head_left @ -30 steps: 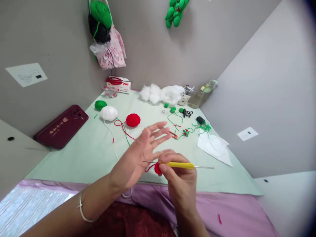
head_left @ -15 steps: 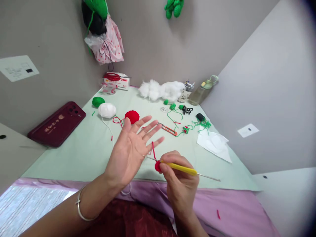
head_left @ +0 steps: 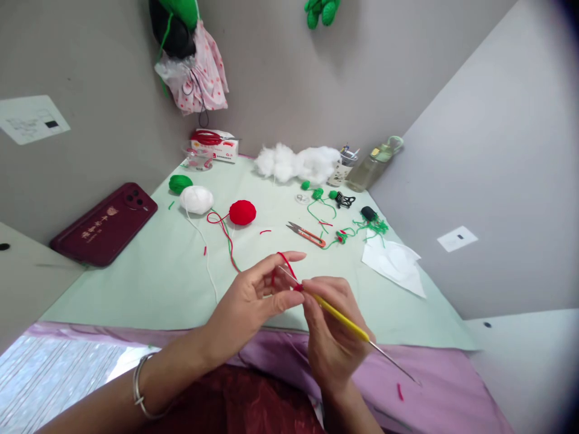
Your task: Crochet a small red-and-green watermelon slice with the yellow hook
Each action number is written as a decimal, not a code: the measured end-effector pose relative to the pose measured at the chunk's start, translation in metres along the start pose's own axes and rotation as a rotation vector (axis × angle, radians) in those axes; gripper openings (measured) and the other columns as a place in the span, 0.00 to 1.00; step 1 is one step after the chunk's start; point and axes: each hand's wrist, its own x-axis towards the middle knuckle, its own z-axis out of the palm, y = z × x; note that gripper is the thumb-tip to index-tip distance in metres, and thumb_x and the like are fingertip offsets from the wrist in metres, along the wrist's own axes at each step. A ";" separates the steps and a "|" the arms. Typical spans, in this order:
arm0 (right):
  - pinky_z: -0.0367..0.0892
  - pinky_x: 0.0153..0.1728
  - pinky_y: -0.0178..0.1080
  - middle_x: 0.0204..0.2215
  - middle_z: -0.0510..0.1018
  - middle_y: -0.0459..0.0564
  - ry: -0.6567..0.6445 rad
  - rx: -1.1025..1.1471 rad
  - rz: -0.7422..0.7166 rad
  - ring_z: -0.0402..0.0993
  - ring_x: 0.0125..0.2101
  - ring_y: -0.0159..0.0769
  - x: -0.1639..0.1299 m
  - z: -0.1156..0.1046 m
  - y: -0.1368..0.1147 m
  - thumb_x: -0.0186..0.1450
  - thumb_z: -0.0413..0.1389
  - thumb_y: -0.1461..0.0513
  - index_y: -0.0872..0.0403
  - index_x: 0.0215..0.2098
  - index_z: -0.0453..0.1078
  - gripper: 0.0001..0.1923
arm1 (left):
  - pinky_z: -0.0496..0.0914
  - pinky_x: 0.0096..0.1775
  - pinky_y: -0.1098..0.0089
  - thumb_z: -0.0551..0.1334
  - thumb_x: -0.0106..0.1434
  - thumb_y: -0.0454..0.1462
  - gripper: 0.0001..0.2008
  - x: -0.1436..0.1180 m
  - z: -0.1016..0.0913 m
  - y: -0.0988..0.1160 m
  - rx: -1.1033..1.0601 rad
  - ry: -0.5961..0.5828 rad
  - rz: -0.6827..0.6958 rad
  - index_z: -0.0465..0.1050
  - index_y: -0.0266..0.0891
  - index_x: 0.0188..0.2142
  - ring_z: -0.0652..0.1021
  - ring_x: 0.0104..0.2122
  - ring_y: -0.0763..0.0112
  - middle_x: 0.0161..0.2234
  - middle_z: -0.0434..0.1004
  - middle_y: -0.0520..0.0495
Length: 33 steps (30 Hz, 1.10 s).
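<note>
Right hand (head_left: 332,334) pinches the yellow crochet hook (head_left: 341,319) — light, stiff; left hand (head_left: 253,298) nips the soft, limp red yarn (head_left: 284,265) at fingertips.

Home craft corner: yarn balls (head_left: 242,212), stuffing (head_left: 296,164)

Both forearms are bare, with no sleeves seen — a thin silver bangle (head_left: 141,395) is worn on the left wrist. The left hand (head_left: 253,298) and right hand (head_left: 332,337) are ungloved; no rings are visible.
</note>
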 end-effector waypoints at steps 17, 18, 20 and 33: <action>0.74 0.30 0.37 0.31 0.80 0.45 -0.045 0.404 0.395 0.76 0.28 0.32 0.013 0.005 0.012 0.62 0.72 0.59 0.47 0.35 0.83 0.04 | 0.73 0.43 0.69 0.79 0.56 0.36 0.31 0.004 0.002 0.003 -0.270 0.060 -0.159 0.76 0.40 0.58 0.79 0.33 0.73 0.31 0.81 0.54; 0.74 0.29 0.38 0.29 0.80 0.44 -0.054 0.449 0.453 0.75 0.26 0.32 0.015 0.006 0.013 0.61 0.72 0.58 0.48 0.34 0.83 0.06 | 0.72 0.42 0.69 0.79 0.56 0.36 0.31 0.004 0.001 0.001 -0.290 0.053 -0.177 0.77 0.40 0.58 0.78 0.31 0.74 0.30 0.80 0.55; 0.72 0.26 0.38 0.26 0.78 0.42 -0.075 0.566 0.580 0.72 0.23 0.32 0.017 0.008 0.015 0.59 0.74 0.55 0.49 0.34 0.81 0.10 | 0.71 0.39 0.69 0.80 0.55 0.37 0.31 0.004 0.000 -0.001 -0.321 0.040 -0.219 0.77 0.39 0.58 0.77 0.28 0.75 0.29 0.80 0.55; 0.65 0.28 0.35 0.28 0.75 0.43 -0.018 0.495 0.438 0.68 0.27 0.30 0.026 -0.017 0.019 0.58 0.74 0.60 0.48 0.29 0.80 0.07 | 0.72 0.54 0.55 0.72 0.63 0.44 0.06 0.011 -0.057 0.030 0.541 -0.070 0.097 0.84 0.47 0.38 0.78 0.54 0.53 0.56 0.78 0.43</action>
